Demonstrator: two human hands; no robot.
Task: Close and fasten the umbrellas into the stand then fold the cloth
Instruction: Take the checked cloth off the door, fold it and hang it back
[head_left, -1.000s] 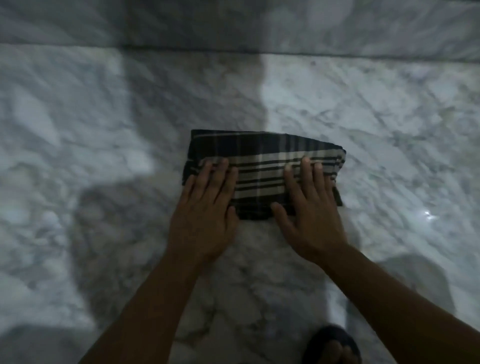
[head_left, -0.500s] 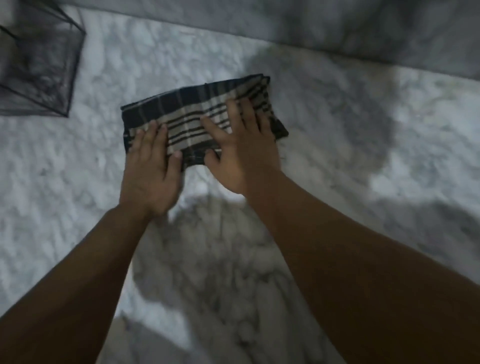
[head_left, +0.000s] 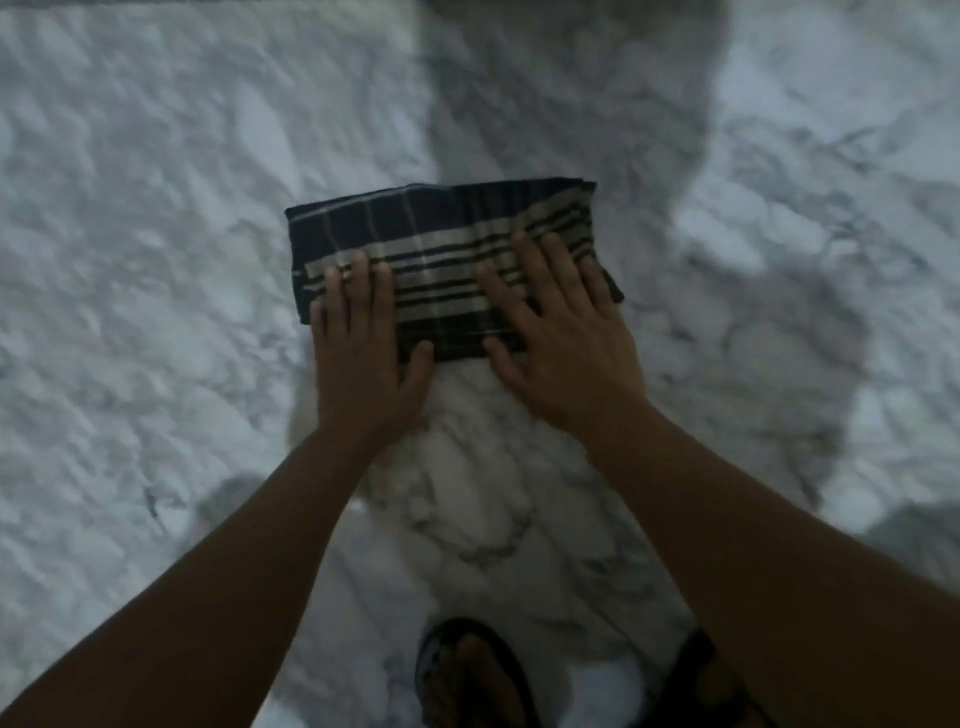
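Both hands, left hand (head_left: 363, 358) and right hand (head_left: 566, 343), are laid flat with fingers straight on the folded cloth (head_left: 441, 260), which lies on the marble floor (head_left: 156, 260). If pressure is released unevenly, the layers could be shifted and the fold spoiled.

1. The cloth (head_left: 441, 260) is soft woven cloth. It is dark with pale stripes and thin pale lines. It looks matt, not shiny, and lies in flat folded layers.
2. The floor (head_left: 156, 260) is marble stone, white with grey veins. It looks smooth and hard, and a bit shiny where the light falls on it.
3. The left hand (head_left: 363, 358) and the right hand (head_left: 566, 348) are bare skin, pressed flat on the cloth.
4. Near the bottom, a sandal (head_left: 467, 670) is dark. It looks matt, but it is too dim to tell what it is made of.
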